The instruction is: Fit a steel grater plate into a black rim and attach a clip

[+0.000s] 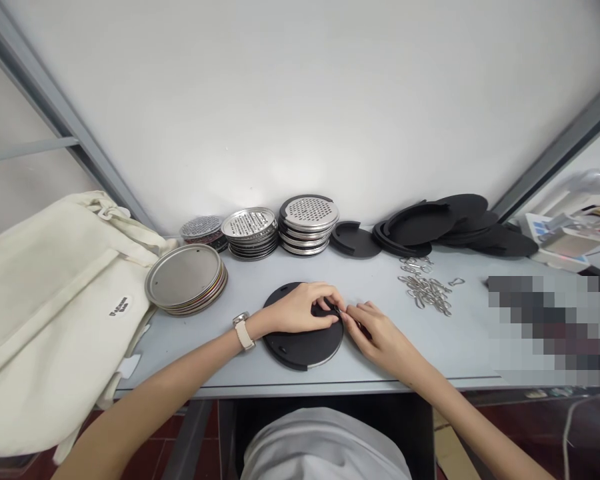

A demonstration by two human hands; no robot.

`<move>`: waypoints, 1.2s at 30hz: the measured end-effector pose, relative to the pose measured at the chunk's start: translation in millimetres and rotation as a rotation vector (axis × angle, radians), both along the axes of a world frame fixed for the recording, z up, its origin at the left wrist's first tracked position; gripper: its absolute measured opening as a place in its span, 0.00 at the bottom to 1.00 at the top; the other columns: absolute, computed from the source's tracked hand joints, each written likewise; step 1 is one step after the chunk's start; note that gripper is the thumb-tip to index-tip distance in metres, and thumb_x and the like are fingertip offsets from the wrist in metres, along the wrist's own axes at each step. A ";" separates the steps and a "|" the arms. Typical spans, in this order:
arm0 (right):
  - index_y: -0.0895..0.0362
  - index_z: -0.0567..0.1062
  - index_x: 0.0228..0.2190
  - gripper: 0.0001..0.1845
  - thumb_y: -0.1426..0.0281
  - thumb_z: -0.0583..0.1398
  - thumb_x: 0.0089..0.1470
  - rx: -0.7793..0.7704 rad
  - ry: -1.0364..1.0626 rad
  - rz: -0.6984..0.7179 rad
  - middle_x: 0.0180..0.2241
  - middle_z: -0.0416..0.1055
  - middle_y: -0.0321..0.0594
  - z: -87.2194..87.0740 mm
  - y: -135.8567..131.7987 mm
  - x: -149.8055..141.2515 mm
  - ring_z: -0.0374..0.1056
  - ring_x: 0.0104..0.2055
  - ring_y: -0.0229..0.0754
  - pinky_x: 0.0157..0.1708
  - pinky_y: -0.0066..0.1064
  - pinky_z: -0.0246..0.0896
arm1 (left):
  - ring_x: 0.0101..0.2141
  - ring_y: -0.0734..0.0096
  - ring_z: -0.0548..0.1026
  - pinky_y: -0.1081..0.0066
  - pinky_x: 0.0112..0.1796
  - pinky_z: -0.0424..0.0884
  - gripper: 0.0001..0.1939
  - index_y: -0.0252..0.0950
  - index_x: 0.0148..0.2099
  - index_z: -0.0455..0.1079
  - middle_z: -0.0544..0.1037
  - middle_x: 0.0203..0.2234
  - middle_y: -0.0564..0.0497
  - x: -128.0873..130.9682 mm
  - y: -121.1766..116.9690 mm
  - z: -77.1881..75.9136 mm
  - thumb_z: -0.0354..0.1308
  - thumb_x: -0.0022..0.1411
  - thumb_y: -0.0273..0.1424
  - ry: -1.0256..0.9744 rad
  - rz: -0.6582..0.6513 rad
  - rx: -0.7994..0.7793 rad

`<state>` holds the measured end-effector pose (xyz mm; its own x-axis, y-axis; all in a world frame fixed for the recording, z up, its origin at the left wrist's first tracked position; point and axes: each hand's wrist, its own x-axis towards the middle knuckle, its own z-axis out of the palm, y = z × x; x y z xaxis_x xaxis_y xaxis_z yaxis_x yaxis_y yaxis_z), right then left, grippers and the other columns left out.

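A round black disc (300, 347) with a silver edge showing at its lower right lies on the table in front of me. Over its upper right part rests my left hand (300, 308), with thumb and fingers curled at the rim and gripping it. My right hand (373, 327) meets it at the disc's right edge, fingers pinched on a small metal carabiner clip, mostly hidden between the fingertips. To the right lies a loose pile of silver carabiner clips (425, 292).
Along the wall stand stacks of round metal graters (250, 225), a taller grater stack (310, 213) and black round covers (420, 223). Plain metal discs (185, 277) are stacked at left, beside a cream canvas bag (65, 320). The table's front edge (360, 387) runs close to me.
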<state>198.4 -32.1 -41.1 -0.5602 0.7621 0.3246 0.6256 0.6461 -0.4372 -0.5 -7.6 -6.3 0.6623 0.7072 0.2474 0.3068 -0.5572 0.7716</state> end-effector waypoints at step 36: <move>0.54 0.61 0.23 0.16 0.69 0.46 0.64 -0.011 0.013 -0.014 0.21 0.59 0.35 -0.5 -0.6 -0.2 0.57 0.27 0.41 0.30 0.32 0.54 | 0.31 0.77 0.71 0.76 0.35 0.68 0.11 0.33 0.40 0.70 0.76 0.33 0.51 -0.4 -0.2 0.1 0.58 0.52 0.24 -0.010 0.045 -0.047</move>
